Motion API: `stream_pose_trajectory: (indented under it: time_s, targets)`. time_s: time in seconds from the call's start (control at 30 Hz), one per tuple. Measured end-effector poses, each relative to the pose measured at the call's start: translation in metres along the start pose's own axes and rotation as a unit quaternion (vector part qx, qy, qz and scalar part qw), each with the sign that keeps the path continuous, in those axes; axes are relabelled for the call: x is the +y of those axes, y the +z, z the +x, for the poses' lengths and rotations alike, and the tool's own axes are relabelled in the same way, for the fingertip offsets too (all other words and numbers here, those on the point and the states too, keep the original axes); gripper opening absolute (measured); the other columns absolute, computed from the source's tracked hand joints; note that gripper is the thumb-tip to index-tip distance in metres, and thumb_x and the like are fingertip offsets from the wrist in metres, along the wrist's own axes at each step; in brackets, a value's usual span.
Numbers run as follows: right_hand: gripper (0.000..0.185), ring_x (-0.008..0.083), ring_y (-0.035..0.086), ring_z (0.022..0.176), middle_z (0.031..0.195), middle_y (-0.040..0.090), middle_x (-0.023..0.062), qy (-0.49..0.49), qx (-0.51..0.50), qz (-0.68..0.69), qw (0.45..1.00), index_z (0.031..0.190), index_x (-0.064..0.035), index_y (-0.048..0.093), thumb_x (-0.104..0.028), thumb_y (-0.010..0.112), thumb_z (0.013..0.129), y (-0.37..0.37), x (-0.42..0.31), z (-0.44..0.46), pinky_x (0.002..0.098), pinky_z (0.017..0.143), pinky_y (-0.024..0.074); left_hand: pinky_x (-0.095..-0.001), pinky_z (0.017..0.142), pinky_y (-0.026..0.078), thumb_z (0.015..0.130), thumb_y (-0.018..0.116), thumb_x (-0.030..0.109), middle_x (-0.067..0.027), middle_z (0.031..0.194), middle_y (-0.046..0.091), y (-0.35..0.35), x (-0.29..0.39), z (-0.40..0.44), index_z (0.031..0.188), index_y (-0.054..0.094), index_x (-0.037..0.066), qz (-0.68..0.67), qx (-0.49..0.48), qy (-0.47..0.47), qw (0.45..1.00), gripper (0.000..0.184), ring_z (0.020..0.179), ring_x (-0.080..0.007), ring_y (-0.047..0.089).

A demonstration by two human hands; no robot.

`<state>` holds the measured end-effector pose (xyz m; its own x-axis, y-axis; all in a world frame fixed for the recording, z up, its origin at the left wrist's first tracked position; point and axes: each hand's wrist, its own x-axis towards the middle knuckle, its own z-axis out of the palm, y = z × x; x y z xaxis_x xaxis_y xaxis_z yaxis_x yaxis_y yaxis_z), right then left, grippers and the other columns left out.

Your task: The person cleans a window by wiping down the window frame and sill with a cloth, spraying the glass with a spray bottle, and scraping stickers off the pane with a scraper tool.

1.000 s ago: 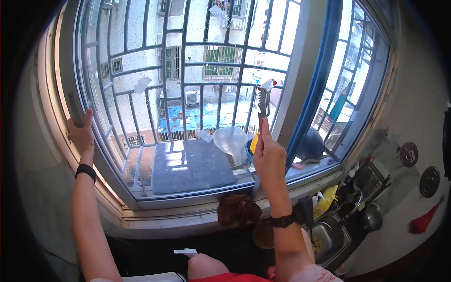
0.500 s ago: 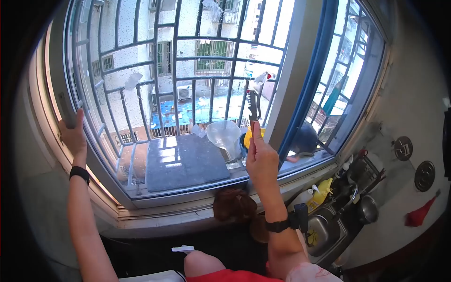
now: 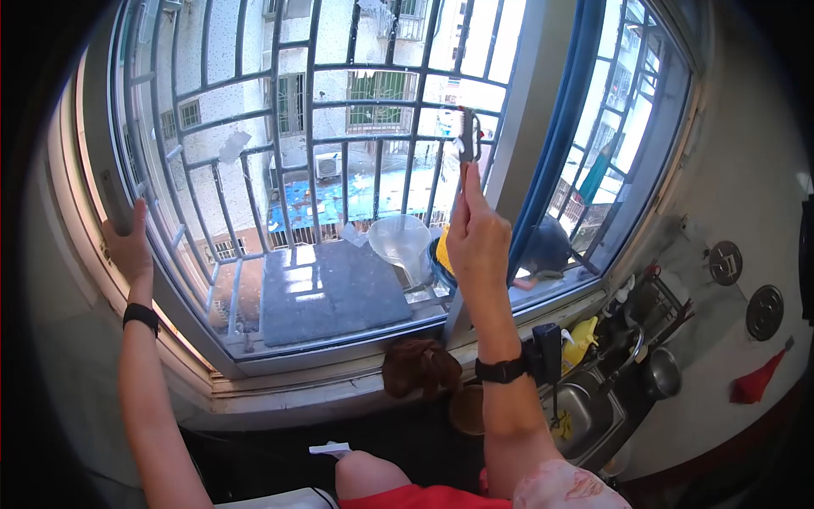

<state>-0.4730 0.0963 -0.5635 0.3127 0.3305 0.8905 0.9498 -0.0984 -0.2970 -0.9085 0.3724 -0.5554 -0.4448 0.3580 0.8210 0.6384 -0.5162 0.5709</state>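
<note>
My left hand (image 3: 131,253) is closed on the left side of the window frame (image 3: 108,161), thumb on the front. In my right hand (image 3: 481,233) is a slim black brush (image 3: 467,137), held upright by its lower end with the forefinger stretched along it. One edge carries what look like short pale bristles. The brush is in front of the window glass, near the grey middle frame (image 3: 526,127); whether it touches the glass I cannot tell. Part of its handle is hidden inside my fingers.
Metal bars (image 3: 314,102) stand outside the glass. Beyond it, a clear plastic basin (image 3: 400,242) is beside a dark flat board (image 3: 335,297). A brown bundle (image 3: 417,367) sits at the sill. To the right are a sink (image 3: 585,416), a yellow bottle (image 3: 579,342) and a metal pot (image 3: 661,373).
My right hand has moved up and slightly right with the brush, which is turned differently and tilts more to the right. My left hand stays on the frame.
</note>
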Motion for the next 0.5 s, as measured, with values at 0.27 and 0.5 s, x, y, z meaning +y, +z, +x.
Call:
stream_pose_trajectory:
  time_s: [0.27,0.5]
  targets:
    - [0.05,0.0356,0.063,0.058,0.064,0.061,0.0185,0.012,-0.003,-0.011,1.0,0.14,-0.0018,0.046,-0.009,0.057,0.091,0.004,0.014,-0.013,0.0443,0.056,0.0488,-0.0382,0.082,0.049,0.079,0.071,0.06,-0.0153,0.094,0.066,-0.001,0.001,0.001,0.102,0.058,-0.002,-0.002,-0.003,0.001,1.0,0.068,0.088,-0.0274,0.063]
    - [0.051,0.0358,0.063,0.058,0.064,0.061,0.0202,0.008,-0.039,0.014,0.999,0.141,-0.0016,0.045,-0.01,0.056,0.092,0.001,0.009,-0.03,0.0447,0.056,0.0486,-0.0372,0.081,0.048,0.078,0.072,0.06,-0.0138,0.093,0.065,-0.002,0.002,-0.001,0.1,0.057,-0.002,0.0,-0.011,-0.016,1.0,0.067,0.087,-0.0255,0.063]
